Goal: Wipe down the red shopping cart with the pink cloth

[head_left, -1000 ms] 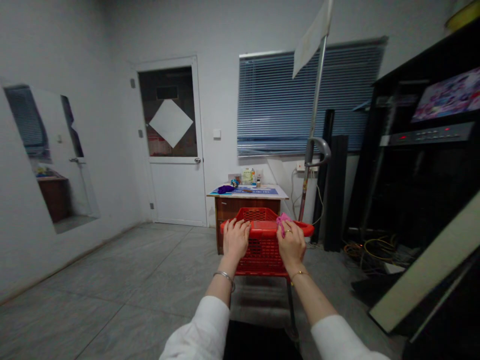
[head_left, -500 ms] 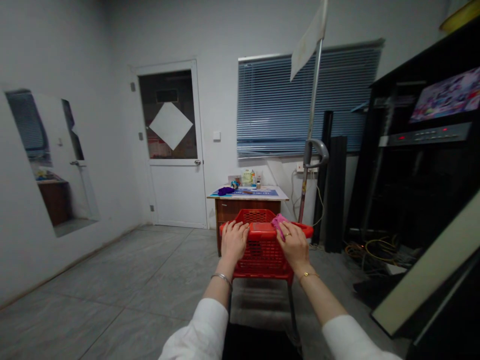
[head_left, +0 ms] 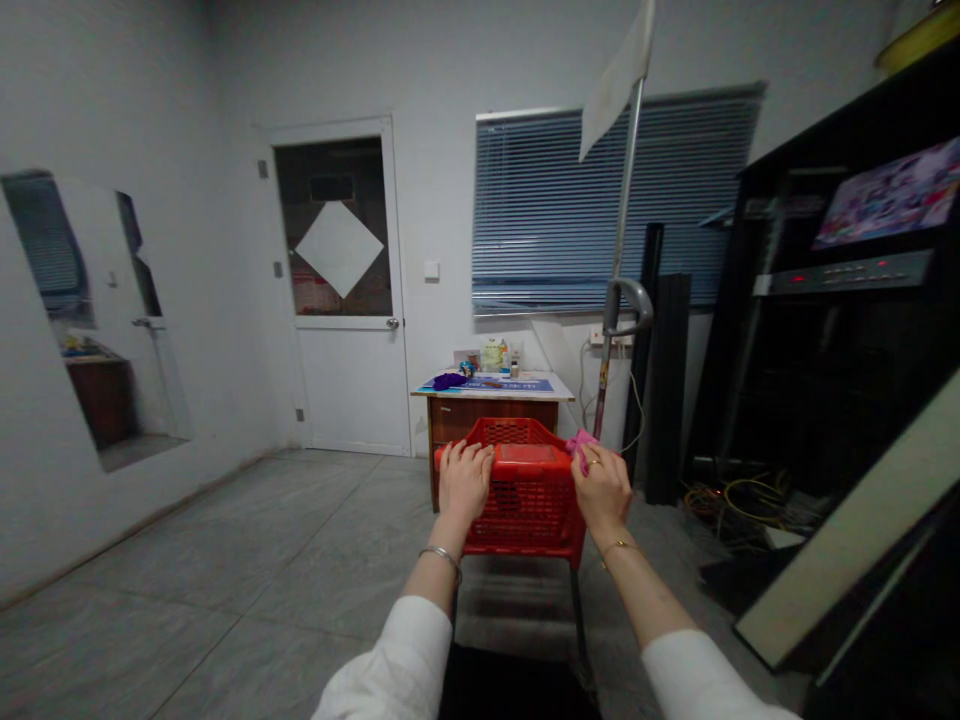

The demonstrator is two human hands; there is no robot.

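In front of me stands a red shopping cart (head_left: 529, 515) with a lattice basket and dark legs. My left hand (head_left: 465, 482) is closed over the left part of its red handle (head_left: 527, 455). At the handle's right end, my right hand (head_left: 604, 490) is closed on a pink cloth (head_left: 580, 446) and presses it against the bar. Most of the cloth is hidden under the fingers. The handle's right tip is covered by the same hand.
Beyond the cart is a brown desk (head_left: 491, 412) with a purple cloth (head_left: 448, 381) and small bottles. A metal pole (head_left: 621, 225) rises to its right. Loose cables (head_left: 757, 500) and a leaning pale board (head_left: 847, 530) lie right; a white door (head_left: 352, 390) stands left.
My right hand has slid the pink cloth to the right along the handle, towards its end. My left hand keeps its place on the bar. The view has shifted slightly.
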